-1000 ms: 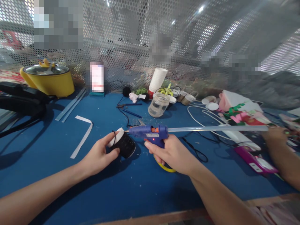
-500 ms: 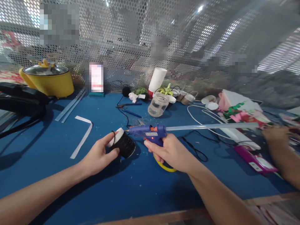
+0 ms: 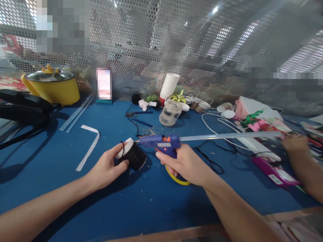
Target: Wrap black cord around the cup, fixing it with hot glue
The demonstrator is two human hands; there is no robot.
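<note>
My left hand (image 3: pixel 107 168) grips a small paper cup (image 3: pixel 136 157), white at one end and wrapped in black cord over the rest. The cup is tilted, and a loose strand of black cord loops over my fingers. In my right hand (image 3: pixel 188 164) is a blue hot glue gun (image 3: pixel 158 142) with a small red light lit. Its nozzle is at the cup's upper side; whether it touches I cannot tell. A long clear glue stick (image 3: pixel 227 135) juts from its rear. Under my right hand shows the yellow handle of scissors (image 3: pixel 180 180).
A white strip (image 3: pixel 88 151) lies at left, with a yellow pot (image 3: pixel 59 88) behind. Further back stand a lit phone (image 3: pixel 104 84), a clear jar (image 3: pixel 170 113) and stacked paper cups (image 3: pixel 170 84). A purple power strip (image 3: pixel 275 172) lies right, near another person's hand (image 3: pixel 296 146).
The glue gun has shifted very slightly to the right, its nozzle still by the cup. My left hand and the cup are almost unmoved.
</note>
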